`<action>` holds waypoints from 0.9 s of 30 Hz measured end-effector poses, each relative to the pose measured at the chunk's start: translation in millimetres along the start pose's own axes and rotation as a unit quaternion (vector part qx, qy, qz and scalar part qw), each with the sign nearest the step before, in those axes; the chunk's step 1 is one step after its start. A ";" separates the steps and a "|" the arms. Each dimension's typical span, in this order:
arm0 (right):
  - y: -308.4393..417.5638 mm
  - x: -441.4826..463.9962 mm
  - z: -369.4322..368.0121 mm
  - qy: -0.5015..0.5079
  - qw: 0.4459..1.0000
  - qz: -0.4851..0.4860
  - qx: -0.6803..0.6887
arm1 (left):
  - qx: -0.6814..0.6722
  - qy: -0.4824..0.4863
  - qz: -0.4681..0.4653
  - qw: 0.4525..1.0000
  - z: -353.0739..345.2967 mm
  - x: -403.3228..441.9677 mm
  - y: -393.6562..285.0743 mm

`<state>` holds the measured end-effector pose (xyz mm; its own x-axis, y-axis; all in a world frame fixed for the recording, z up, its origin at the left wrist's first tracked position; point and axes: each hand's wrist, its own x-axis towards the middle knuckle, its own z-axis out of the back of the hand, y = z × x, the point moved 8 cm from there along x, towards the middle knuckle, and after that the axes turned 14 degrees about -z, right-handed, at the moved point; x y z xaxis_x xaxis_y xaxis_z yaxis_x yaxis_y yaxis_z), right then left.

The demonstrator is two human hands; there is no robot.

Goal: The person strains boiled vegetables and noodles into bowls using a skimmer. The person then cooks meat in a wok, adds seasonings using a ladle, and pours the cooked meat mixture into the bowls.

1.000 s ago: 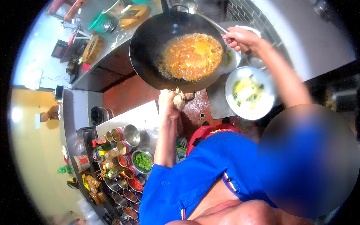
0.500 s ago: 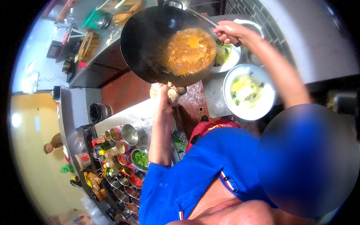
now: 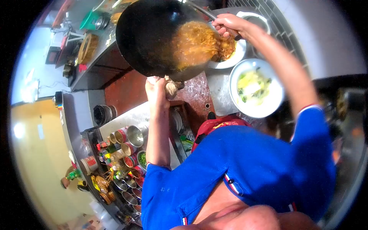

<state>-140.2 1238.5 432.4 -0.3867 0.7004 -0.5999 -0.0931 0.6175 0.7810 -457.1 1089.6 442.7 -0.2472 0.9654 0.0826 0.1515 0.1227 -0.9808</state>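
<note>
A large black wok [image 3: 143,42] is tilted to the right. Orange-brown food with sauce [image 3: 195,42] slides over its rim into a white bowl [image 3: 242,51]. My left hand [image 3: 156,91] is closed at the wok's near edge, gripping it with a bunched beige cloth [image 3: 171,90]; the handle itself is hidden. My right hand [image 3: 229,26] is wrapped round a long metal-handled utensil [image 3: 203,10] with a wooden end. The utensil's head lies outside the view, beyond the wok's far rim. Nearer me stands a second white bowl [image 3: 234,101] holding pale food and greens.
On the left, a counter carries several seasoning tins [image 3: 128,148], bottles and metal bowls [image 3: 135,136]. A dark-lined bin [image 3: 103,115] stands on the floor beyond. A white pot [image 3: 264,23] is by the tiled wall. Another person's hand [image 3: 66,182] shows at far left.
The wok has shifted left and tipped further, and food now pours into the far white bowl, covering its greens. Both hands moved slightly left with it.
</note>
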 end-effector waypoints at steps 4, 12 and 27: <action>4.1 -11.2 -10.0 0.008 0.999 0.017 0.046 | -0.014 0.010 -0.022 1.000 -2.4 4.5 -0.4; 8.6 -4.7 -17.9 0.026 0.997 0.028 0.070 | 0.040 0.012 -0.007 0.999 -5.0 9.7 -16.0; 8.4 -11.9 -15.7 -0.022 0.995 0.054 0.075 | 0.069 0.061 -0.064 0.994 -10.4 21.1 -28.1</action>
<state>-150.8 1229.7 448.8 -0.3461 0.7781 -0.5241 0.0861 0.5826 0.8082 -456.6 1108.9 473.7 -0.1368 0.9657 0.2207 -0.0086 0.2216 -0.9751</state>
